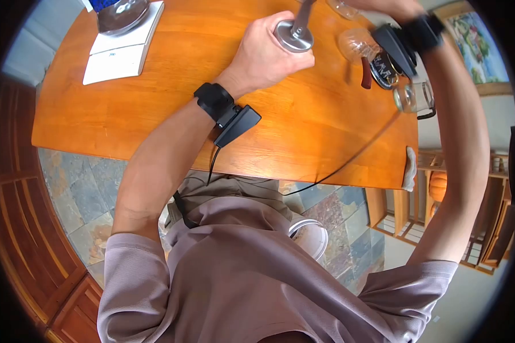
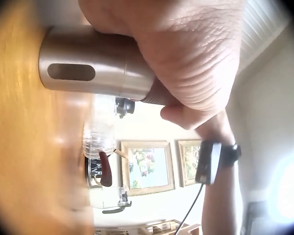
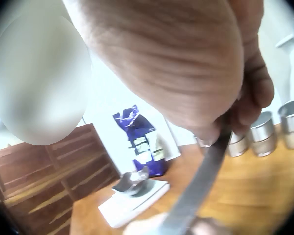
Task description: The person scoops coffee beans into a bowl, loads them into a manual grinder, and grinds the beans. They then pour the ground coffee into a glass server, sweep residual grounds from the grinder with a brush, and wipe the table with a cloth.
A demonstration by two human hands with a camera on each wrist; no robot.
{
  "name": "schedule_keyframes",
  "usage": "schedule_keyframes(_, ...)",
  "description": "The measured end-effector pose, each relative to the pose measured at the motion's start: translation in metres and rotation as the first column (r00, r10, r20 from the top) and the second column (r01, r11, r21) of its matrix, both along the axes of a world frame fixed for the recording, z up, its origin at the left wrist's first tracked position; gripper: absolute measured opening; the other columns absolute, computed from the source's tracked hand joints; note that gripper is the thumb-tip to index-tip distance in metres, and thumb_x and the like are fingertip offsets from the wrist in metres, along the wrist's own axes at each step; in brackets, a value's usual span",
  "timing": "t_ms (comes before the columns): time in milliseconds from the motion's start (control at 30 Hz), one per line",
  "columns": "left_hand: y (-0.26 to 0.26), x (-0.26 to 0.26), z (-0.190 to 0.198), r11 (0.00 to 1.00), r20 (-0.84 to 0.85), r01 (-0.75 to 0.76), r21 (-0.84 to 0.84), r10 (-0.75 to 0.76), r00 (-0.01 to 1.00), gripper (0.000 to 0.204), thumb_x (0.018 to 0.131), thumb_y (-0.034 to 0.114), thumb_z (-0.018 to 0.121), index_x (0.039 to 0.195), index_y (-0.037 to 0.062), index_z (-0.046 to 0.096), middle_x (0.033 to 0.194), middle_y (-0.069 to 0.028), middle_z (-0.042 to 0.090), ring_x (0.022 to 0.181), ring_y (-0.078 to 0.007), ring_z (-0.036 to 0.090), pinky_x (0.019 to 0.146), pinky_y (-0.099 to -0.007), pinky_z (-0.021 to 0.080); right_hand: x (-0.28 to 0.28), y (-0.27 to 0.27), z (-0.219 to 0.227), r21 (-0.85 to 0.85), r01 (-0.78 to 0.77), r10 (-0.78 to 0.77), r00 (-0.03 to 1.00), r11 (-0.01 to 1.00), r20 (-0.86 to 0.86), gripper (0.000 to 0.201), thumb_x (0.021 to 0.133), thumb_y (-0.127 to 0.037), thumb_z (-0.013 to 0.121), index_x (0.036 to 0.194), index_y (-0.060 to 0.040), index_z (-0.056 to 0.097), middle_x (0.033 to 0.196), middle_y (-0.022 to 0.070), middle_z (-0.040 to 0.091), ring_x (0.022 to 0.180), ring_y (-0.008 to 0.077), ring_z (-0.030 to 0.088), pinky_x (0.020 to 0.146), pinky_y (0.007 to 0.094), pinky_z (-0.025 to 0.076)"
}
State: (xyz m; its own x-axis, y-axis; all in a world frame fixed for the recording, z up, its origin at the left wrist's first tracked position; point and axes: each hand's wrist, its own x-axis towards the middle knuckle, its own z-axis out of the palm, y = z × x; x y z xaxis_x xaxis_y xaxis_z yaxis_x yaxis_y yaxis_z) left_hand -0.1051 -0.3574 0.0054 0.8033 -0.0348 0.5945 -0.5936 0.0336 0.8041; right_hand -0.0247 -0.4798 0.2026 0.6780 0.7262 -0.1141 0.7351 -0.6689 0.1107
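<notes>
A brushed-steel hand coffee grinder stands on the wooden table, a slot-shaped window low in its side. My left hand wraps round its body just below the round metal lid. From the lid a flat metal crank arm reaches toward my right hand, whose curled fingers grip its outer end. The knob at that end is hidden inside the fingers. In the head view, the right hand is partly cut off at the top edge and blurred.
A white scale bears a dark shiny dish at left, with a blue bag behind. Toward the right stand a ribbed glass vessel and a glass pot. Several metal-rimmed cups line the back. A cloth hangs at the edge.
</notes>
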Motion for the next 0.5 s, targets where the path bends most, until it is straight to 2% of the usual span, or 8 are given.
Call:
schedule_keyframes(67,0.004,0.001,0.004,1.0,-0.125,0.016,0.019,-0.014,0.992,0.024,0.074,0.015,0.078,0.089,0.0013,0.064,0.075,-0.0046,0.068,0.069,-0.0121,0.062,0.067,-0.0294,0.052,-0.011,-0.048,-0.009,0.125,0.077,-0.065,0.992,0.989,-0.104,0.033,0.096,-0.022,0.061,0.088,0.0093,0.066,0.077,0.0256,0.064,0.068,0.0329,0.063,0.066,0.0434,0.051)
schedule_keyframes(100,0.004,0.003,0.005,1.0,-0.125,0.002,0.003,-0.001,0.992,0.024,0.074,0.015,0.078,0.089,0.0013,0.064,0.075,-0.0046,0.068,0.069,-0.0121,0.062,0.067,-0.0294,0.052,-0.005,-0.084,-0.028,0.202,-0.05,0.078,0.988,0.978,-0.131,0.019,0.101,-0.021,0.064,0.101,-0.0017,0.061,0.072,0.0055,0.054,0.064,0.0138,0.052,0.058,0.0328,0.043)
schedule_keyframes(200,-0.003,0.007,0.001,0.999,-0.109,-0.05,0.008,0.051,0.993,0.017,0.076,0.009,0.076,0.088,0.0032,0.066,0.081,-0.0008,0.067,0.075,-0.0077,0.062,0.069,-0.0262,0.051,-0.083,-0.092,-0.024,0.263,0.204,-0.098,0.925,0.943,-0.366,0.022,0.1,-0.02,0.066,0.1,0.0011,0.061,0.074,0.0107,0.065,0.065,0.0157,0.064,0.061,0.0344,0.049)
schedule_keyframes(267,-0.006,0.011,0.0,0.998,-0.074,-0.056,-0.031,0.053,0.996,0.02,0.077,0.01,0.077,0.091,0.0019,0.067,0.08,-0.0014,0.068,0.073,-0.0083,0.062,0.068,-0.0259,0.051,-0.132,-0.074,-0.017,0.136,0.174,-0.143,0.966,0.975,-0.213,0.023,0.096,-0.014,0.072,0.108,0.0025,0.062,0.082,0.013,0.071,0.078,0.019,0.071,0.073,0.0315,0.055)
schedule_keyframes(333,-0.007,0.012,-0.003,0.998,-0.026,-0.062,0.005,0.062,0.998,0.02,0.077,0.01,0.078,0.093,0.0025,0.068,0.081,-0.0012,0.068,0.073,-0.0084,0.061,0.069,-0.0261,0.051,-0.168,-0.046,-0.024,0.158,-0.017,0.031,0.996,0.987,-0.084,0.026,0.086,0.0,0.075,0.109,0.0033,0.063,0.084,0.0145,0.071,0.074,0.0303,0.07,0.068,0.0361,0.057)
schedule_keyframes(367,-0.007,0.009,0.0,0.997,-0.12,-0.081,0.003,0.08,0.99,0.02,0.077,0.01,0.079,0.092,0.0032,0.068,0.081,-0.001,0.067,0.072,-0.0087,0.061,0.069,-0.0265,0.051,-0.16,-0.04,-0.032,0.359,-0.23,0.315,0.928,0.905,-0.2,0.033,0.079,0.005,0.071,0.111,0.0018,0.064,0.088,0.0167,0.071,0.073,0.0344,0.068,0.066,0.0387,0.057)
schedule_keyframes(400,-0.007,0.006,0.004,0.995,-0.208,-0.1,0.008,0.1,0.973,0.02,0.078,0.01,0.079,0.092,0.0039,0.068,0.08,-0.0009,0.067,0.072,-0.0089,0.06,0.069,-0.0268,0.051,-0.156,-0.026,-0.05,0.466,-0.48,0.542,0.84,0.743,0.002,0.023,0.077,0.001,0.067,0.099,0.0011,0.064,0.087,0.0148,0.067,0.074,0.0332,0.067,0.064,0.0385,0.055)
schedule_keyframes(500,-0.006,0.009,0.006,0.998,-0.226,0.009,-0.065,-0.024,0.974,0.021,0.077,0.012,0.08,0.092,0.0032,0.067,0.079,-0.003,0.068,0.072,-0.0107,0.062,0.069,-0.0284,0.052,-0.151,-0.022,-0.043,0.395,-0.44,0.465,0.884,0.807,0.034,0.025,0.077,-0.001,0.068,0.102,0.0016,0.064,0.087,0.0143,0.066,0.074,0.0327,0.066,0.064,0.0388,0.054)
